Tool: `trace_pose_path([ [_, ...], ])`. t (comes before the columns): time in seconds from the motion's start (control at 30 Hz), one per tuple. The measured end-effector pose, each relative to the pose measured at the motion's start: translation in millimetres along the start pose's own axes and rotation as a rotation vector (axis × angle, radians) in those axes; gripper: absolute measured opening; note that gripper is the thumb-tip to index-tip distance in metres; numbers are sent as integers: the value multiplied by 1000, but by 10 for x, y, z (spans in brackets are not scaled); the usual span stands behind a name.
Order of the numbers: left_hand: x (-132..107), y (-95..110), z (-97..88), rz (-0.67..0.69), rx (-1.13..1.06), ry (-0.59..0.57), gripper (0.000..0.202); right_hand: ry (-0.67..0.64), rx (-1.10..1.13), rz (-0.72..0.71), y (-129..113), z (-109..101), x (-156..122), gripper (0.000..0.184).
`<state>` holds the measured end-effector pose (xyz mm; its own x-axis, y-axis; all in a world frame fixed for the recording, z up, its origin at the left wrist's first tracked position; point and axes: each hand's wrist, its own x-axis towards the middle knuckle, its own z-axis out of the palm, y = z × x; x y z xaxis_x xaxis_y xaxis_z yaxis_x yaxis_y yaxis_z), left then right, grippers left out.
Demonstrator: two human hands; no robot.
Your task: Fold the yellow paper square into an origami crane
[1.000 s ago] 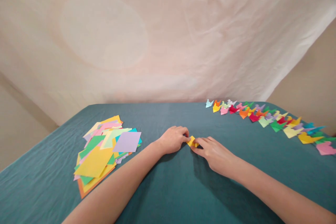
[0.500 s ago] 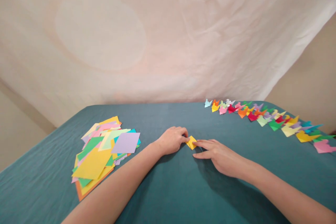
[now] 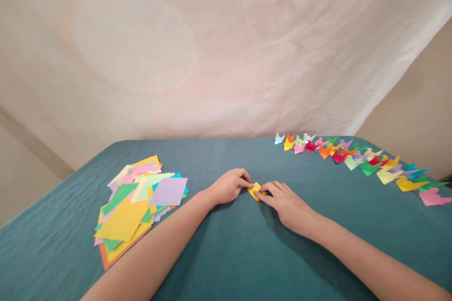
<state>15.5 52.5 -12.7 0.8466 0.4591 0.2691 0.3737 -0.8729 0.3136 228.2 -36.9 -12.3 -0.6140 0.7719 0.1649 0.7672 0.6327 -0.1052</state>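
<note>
A small folded piece of yellow origami paper (image 3: pixel 255 191) lies on the teal cloth between my hands, its edges partly covered by fingers. At its left corner, my left hand (image 3: pixel 231 185) is closed, with the fingertips pinching or pressing the paper. My right hand (image 3: pixel 289 204) reaches in from the right, thumb and fingers brought together on the paper's right side. Exactly which fold lies under the right fingertips is hidden.
To the left lies a loose pile of coloured paper squares (image 3: pixel 123 221), a lilac one (image 3: pixel 168 191) on top. Rows of small folded paper birds (image 3: pixel 353 163) line the table's right side. Behind the teal tablecloth (image 3: pixel 219 254) hangs a pale cloth (image 3: pixel 226 56).
My right thumb and fingers have gone from spread apart to pinched together on the yellow paper. My left hand stays almost in place at its left corner.
</note>
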Motion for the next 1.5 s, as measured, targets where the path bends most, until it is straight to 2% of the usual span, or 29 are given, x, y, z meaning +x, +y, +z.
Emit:
trace_pose_path([
  [0.17, -15, 27, -8, -2, 48, 3, 45, 16, 3, -12, 46, 27, -11, 56],
  [0.4, -5, 144, -47, 65, 326, -81, 28, -1, -51, -35, 45, 49, 2, 52],
  [0.6, -5, 217, -87, 19, 447, -116, 33, -58, -109, -28, -44, 5, 4, 52],
  [0.77, -15, 264, -119, -21, 477, -133, 33, -153, -69, -13, -53, -58, -7, 57],
  [0.97, -27, 334, -115, -67, 473, -150, 34, -191, -25, 2, -68, -128, -23, 61],
  [1.2, -22, 359, -48, -109, 461, -108, 34, -163, 12, -3, -46, -142, -30, 62],
  [1.5, -13, 372, -30, -93, 456, -99, 34, -98, 98, -20, -18, -148, -3, 55],
])
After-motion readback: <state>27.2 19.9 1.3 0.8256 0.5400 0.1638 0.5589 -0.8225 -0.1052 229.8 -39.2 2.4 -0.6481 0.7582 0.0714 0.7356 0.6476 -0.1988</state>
